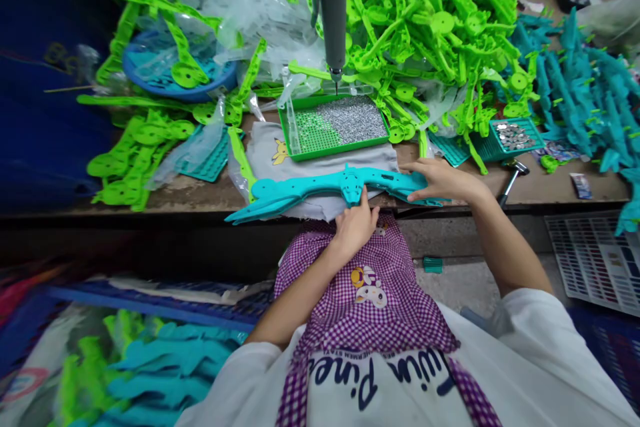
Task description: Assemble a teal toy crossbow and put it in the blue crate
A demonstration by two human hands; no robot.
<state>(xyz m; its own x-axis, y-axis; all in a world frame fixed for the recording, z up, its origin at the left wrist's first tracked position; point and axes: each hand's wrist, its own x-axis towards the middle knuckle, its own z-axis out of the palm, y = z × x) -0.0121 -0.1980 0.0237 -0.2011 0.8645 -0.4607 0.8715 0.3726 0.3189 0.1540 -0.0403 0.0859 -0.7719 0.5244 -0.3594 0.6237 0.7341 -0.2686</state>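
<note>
A turquoise plastic winged toy with a dragon-like head [300, 185] lies lengthwise at the table's front edge, partly on a grey cloth [260, 147]. My right hand [440, 180] grips its right wing, thumb in front and fingers behind. My left hand [356, 227] is below the middle; its index finger stretches up to touch the toy beside the head, and the thumb stands apart. Behind the toy sits a green tray [313, 137] of small silvery screws. Above that tray hangs a grey power screwdriver [333, 13], its bit pointing down.
Bright green plastic parts [430, 27] are heaped at the back, with more turquoise pieces [575, 87] to the right. A blue basin [200, 90] stands left. At right are a small box of metal discs [515, 137] and a hammer [513, 180]. A crate [150, 293] with parts sits lower left.
</note>
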